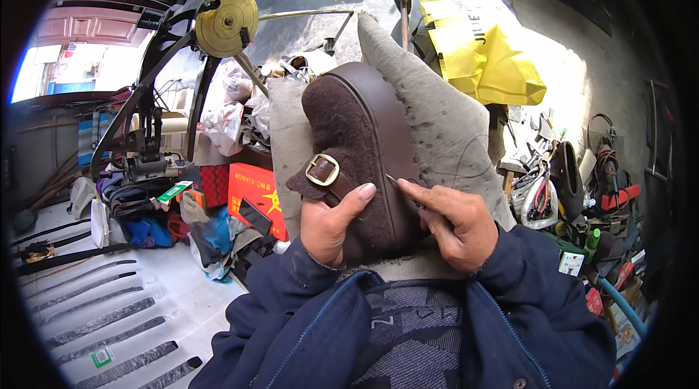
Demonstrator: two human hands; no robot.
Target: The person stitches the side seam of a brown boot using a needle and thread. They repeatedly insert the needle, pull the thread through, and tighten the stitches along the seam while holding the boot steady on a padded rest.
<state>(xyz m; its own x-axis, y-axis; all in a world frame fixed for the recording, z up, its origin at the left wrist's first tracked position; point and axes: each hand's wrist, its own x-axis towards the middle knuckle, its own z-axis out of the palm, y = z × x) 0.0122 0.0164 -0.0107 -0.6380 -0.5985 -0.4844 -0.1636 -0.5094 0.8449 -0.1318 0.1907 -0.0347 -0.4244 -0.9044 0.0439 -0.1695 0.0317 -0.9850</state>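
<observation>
A dark brown fuzzy clog (342, 116) with a gold buckle (322, 170) on its strap lies in my lap, toe away from me, its smooth brown sole edge (378, 112) turned to the right. My left hand (331, 225) grips it near the heel, thumb pressed on the upper beside the sole edge. Against that edge my right hand (459, 225) is closed around a thin pointed tool that looks like an awl (393, 181); its handle is mostly hidden in the fingers. A fine dark thread (466, 170) curves over the cloth beside the right hand.
A worn grey cloth (451, 127) covers my lap. A sewing machine with a brass wheel (226, 22) stands at the far left, near a red box (255, 199). At the far right is a yellow bag (477, 50); tools and scraps crowd the right. Black strips (102, 323) lie lower left.
</observation>
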